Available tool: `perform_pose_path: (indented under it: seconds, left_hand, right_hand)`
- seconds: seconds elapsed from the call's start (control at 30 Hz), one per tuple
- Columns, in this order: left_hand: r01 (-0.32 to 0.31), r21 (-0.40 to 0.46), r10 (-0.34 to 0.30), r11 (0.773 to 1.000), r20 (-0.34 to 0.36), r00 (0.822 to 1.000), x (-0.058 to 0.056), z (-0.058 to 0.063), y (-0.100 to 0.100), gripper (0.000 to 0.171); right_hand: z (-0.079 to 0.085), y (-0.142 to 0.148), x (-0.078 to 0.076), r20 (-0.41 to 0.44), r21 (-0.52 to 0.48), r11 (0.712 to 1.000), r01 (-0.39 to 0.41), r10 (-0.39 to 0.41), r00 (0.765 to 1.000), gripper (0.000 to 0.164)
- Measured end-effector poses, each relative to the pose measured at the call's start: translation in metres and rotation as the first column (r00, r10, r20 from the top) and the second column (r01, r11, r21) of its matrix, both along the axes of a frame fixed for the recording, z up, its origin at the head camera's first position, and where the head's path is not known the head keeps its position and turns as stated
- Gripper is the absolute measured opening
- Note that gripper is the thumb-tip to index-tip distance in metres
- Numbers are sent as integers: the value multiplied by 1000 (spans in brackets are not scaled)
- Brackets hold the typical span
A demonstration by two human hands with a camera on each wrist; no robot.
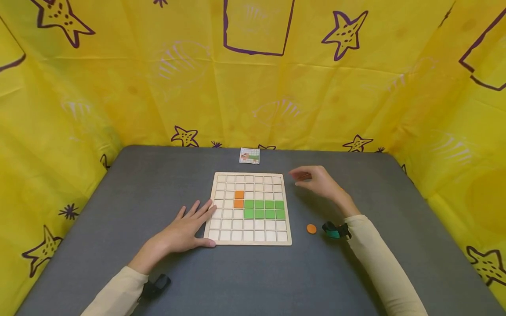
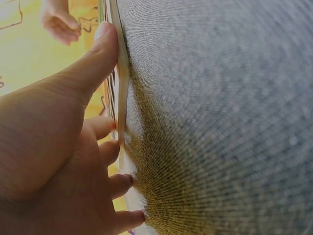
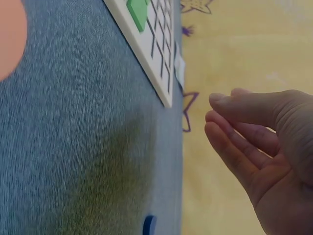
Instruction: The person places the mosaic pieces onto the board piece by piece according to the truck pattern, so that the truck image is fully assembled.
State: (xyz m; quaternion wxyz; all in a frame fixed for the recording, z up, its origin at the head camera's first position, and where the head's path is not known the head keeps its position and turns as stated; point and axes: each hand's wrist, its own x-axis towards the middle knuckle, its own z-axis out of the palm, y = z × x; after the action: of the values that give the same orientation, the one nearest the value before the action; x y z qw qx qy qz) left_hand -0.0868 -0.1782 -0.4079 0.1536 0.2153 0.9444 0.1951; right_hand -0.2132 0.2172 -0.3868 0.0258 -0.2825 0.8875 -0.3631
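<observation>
A wooden grid board [image 1: 249, 242] lies on the grey table. Several green square tiles [image 1: 258, 213] fill two rows at its right side, and two orange tiles [image 1: 239, 203] sit one above the other just left of them. My left hand [image 1: 178, 230] rests at the board's left edge, fingers spread and thumb at the near corner. Above the table, off the board's far right corner, hovers my right hand [image 1: 318, 182]. Its fingers are loosely bent, and nothing shows between thumb and fingertips in the right wrist view.
An orange disc [image 1: 311, 229] lies right of the board. A small card with a printed coloured grid [image 1: 249, 156] lies beyond it. The right wrist view shows part of a blue piece [image 3: 149, 225]. Yellow patterned cloth [image 1: 253, 87] encloses the table's back and sides.
</observation>
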Motion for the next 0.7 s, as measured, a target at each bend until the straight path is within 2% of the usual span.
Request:
perform_pose_path:
  seconds: [0.4,0.7]
  left_hand:
    - [13,2,-13,1000,-10,1000,-1,-3,0,100]
    - [13,10,-13,1000,-18,1000,0,-2,-2,98]
  right_hand:
    - [-3,28,2,38,-2,996,85,-85,996,40]
    - [-11,61,0,89,18,980,198,-199,976,38]
